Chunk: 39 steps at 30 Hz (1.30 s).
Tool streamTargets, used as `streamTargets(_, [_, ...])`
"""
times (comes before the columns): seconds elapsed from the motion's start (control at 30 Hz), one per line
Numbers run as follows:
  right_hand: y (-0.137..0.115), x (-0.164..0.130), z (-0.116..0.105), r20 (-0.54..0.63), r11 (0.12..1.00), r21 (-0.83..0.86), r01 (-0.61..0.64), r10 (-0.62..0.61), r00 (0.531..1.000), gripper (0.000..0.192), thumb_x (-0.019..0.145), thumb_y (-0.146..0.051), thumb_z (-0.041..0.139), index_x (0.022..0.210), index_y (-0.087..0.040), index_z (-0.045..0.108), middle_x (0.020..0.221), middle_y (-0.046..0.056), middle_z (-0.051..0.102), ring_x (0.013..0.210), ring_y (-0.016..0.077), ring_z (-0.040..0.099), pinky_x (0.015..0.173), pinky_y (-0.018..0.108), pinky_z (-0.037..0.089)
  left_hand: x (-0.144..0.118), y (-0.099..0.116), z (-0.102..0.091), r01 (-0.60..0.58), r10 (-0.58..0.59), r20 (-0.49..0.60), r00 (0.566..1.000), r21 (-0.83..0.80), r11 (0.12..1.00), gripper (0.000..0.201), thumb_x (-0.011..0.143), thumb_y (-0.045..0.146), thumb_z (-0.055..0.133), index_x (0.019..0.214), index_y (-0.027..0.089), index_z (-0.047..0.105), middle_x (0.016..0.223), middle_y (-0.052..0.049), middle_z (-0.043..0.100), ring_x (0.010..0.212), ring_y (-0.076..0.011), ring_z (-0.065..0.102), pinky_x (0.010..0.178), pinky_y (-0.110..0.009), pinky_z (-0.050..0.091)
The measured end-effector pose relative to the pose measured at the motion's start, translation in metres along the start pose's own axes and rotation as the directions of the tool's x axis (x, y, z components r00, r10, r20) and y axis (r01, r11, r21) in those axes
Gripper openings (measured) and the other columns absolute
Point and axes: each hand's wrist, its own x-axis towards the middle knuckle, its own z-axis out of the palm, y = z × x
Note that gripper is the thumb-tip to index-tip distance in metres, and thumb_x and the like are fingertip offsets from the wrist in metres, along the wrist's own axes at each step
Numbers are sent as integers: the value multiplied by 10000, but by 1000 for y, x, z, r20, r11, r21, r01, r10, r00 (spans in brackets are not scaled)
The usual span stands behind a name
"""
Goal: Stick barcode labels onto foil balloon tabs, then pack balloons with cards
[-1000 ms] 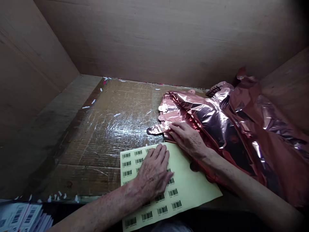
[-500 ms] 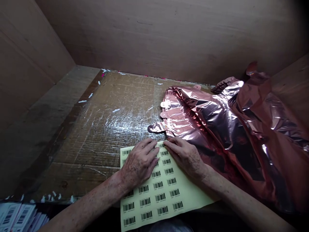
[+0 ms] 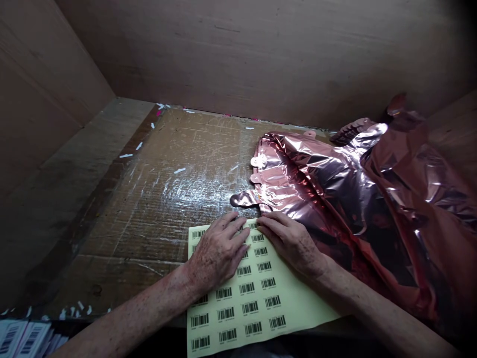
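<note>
- my left hand [image 3: 218, 251] lies flat on the yellow barcode sheet [image 3: 253, 293], fingers spread, holding nothing.
- my right hand [image 3: 292, 241] rests at the sheet's top edge, fingertips [image 3: 263, 223] together on a label (whether they pinch it, i cannot tell).
- the pink foil balloons [image 3: 335, 184] are heaped just beside my right hand and overlap the sheet's right corner.
- all lies on taped cardboard [image 3: 167, 199], with wooden walls [image 3: 261, 54] around.
- more label sheets [image 3: 26, 338] are at the lower left.

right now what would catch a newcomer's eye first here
The crumpled rose-gold foil balloons piled on the right shine most. In front, a pale yellow barcode sticker sheet lies on the taped cardboard surface, with the left hand and right hand flat on its top edge, fingertips nearly meeting.
</note>
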Motion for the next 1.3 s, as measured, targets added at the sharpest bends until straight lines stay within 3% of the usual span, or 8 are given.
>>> streamTargets(0.07, [-1, 0, 0, 16, 1000, -4, 2, -2, 1000, 210, 985, -147, 501, 1097, -111, 675, 1056, 132, 686, 916, 216, 668, 806, 352, 588, 0, -1, 0, 3, -3, -3, 1000, -1, 1000, 288, 954, 196, 540, 1199, 91, 647, 1281, -149, 642, 1281, -338, 519, 1036, -540, 512])
streamTargets(0.27, [-2, 4, -2, 50, 999, 33, -1, 0, 999, 200, 990, -153, 491, 964, -116, 687, 977, 115, 689, 830, 201, 662, 734, 324, 580, 0, -1, -1, 6, -6, -8, 1000, -8, 1000, 285, 956, 205, 541, 1203, 105, 640, 1281, -140, 645, 1284, -337, 520, 1021, -541, 523])
streamTargets(0.4, [-1, 2, -1, 19, 1000, 10, -3, 2, 1000, 201, 990, -147, 489, 1047, -109, 677, 1027, 129, 683, 867, 203, 661, 759, 320, 575, 0, -1, 0, 4, -4, -15, 1000, -10, 1000, 278, 957, 199, 533, 1198, 109, 640, 1275, -136, 648, 1283, -328, 523, 1027, -531, 520])
streamTargets(0.63, [-1, 3, -1, 119, 1000, -5, -7, 8, 993, 207, 992, -130, 466, 936, -139, 665, 943, 92, 672, 824, 195, 636, 734, 328, 559, -1, -2, 1, 0, -1, -29, 1000, -27, 1000, 276, 949, 200, 552, 1194, 106, 639, 1269, -134, 650, 1281, -318, 524, 1040, -527, 513])
streamTargets(0.83, [-2, 2, -1, 36, 1000, -13, -13, 13, 999, 205, 999, -140, 456, 1071, -157, 647, 1035, 104, 677, 882, 188, 658, 769, 310, 570, -2, -2, 2, 2, -2, -27, 1000, -28, 1000, 279, 951, 198, 548, 1201, 113, 638, 1283, -136, 644, 1288, -318, 516, 1038, -538, 511])
streamTargets(1.17, [1, 1, 3, 115, 1000, 3, 0, 0, 993, 206, 998, -110, 410, 1014, -146, 612, 982, 100, 645, 883, 200, 614, 774, 332, 535, -2, -1, 1, 16, -17, -16, 1000, -41, 999, 285, 945, 202, 555, 1205, 118, 635, 1287, -126, 642, 1295, -320, 511, 1041, -542, 506])
streamTargets(1.3, [1, 3, 2, 131, 996, 54, -68, 61, 990, 171, 1003, -143, 430, 1002, -169, 599, 968, 78, 635, 825, 175, 617, 749, 310, 532, -3, -1, 1, 21, -22, -14, 1000, -44, 999, 286, 947, 206, 552, 1209, 124, 635, 1295, -127, 639, 1295, -323, 512, 1033, -547, 510])
